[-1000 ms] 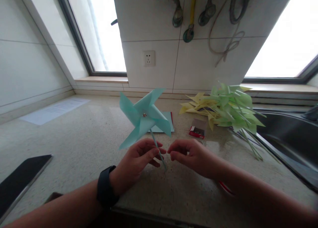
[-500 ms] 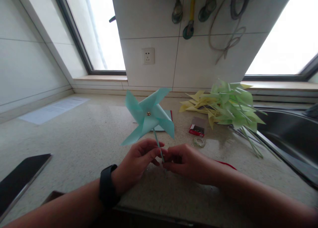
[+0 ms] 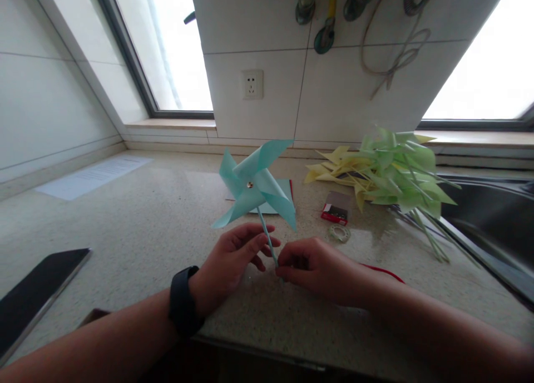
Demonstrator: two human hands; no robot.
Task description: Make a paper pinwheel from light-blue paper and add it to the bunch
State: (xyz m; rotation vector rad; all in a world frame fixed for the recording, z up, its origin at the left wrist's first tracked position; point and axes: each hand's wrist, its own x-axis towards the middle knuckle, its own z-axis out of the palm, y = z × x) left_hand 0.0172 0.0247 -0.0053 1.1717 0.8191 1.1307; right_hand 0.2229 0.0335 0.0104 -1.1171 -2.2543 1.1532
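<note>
A light blue paper pinwheel (image 3: 263,183) with a shiny centre pin stands tilted on a thin stick in front of me. My right hand (image 3: 306,265) pinches the lower end of that stick between thumb and fingertips. Around the stick, a little higher, my left hand (image 3: 236,256) curls loosely, its thumb at the stick and its other fingers behind. Just behind the pinwheel lies a pale blue sheet or pad (image 3: 287,194) with a red edge, partly covered. A small red box (image 3: 335,213) and a roll of clear tape (image 3: 339,233) lie beyond my right hand.
Several yellow pinwheels (image 3: 340,168) and green pinwheels (image 3: 400,174) are heaped beside the metal sink (image 3: 496,221) at right. A dark tablet-like device (image 3: 41,288) lies at left, and a printed paper (image 3: 94,175) near the wall. Something red and thin (image 3: 384,271) shows behind my right forearm.
The pinwheel's blades have turned slightly. My right hand still pinches the lower stick, and the left fingers look a bit looser around it. The camera view has shifted slightly.
</note>
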